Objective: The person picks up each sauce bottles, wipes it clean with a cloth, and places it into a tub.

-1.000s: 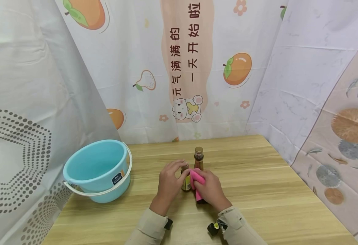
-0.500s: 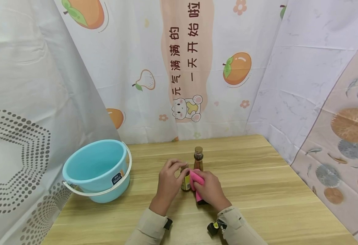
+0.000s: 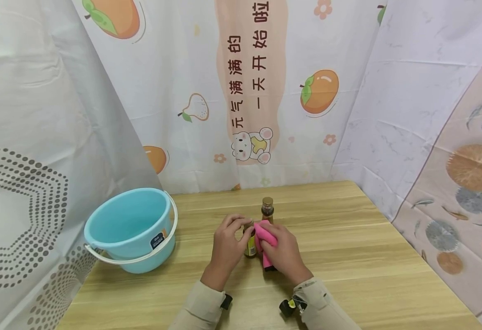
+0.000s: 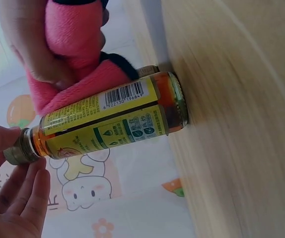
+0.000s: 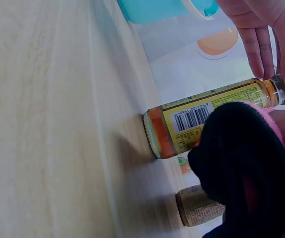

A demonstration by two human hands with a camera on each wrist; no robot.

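Note:
My left hand (image 3: pixel 227 247) pinches the metal cap of a small glass bottle (image 4: pixel 105 121) between thumb and fingers. The bottle has amber contents and a yellow label with a barcode, and it stands upright on the table. A bunched pink cloth (image 3: pixel 266 237) with dark trim is gripped in my right hand (image 3: pixel 285 251). It lies along the label side of the bottle, as the left wrist view shows. Just behind the cloth stands a taller bottle (image 3: pixel 267 207) with a gold cap, its lower part hidden in the head view.
A light blue bucket (image 3: pixel 134 247) with a white handle stands at the left of the wood-grain table (image 3: pixel 348 256). Printed curtains (image 3: pixel 286 169) hang along the table's back and sides.
The cloth and the right hand's fingers have shifted slightly up along the bottle. The left hand stays at the cap, and the bottles stand where they were.

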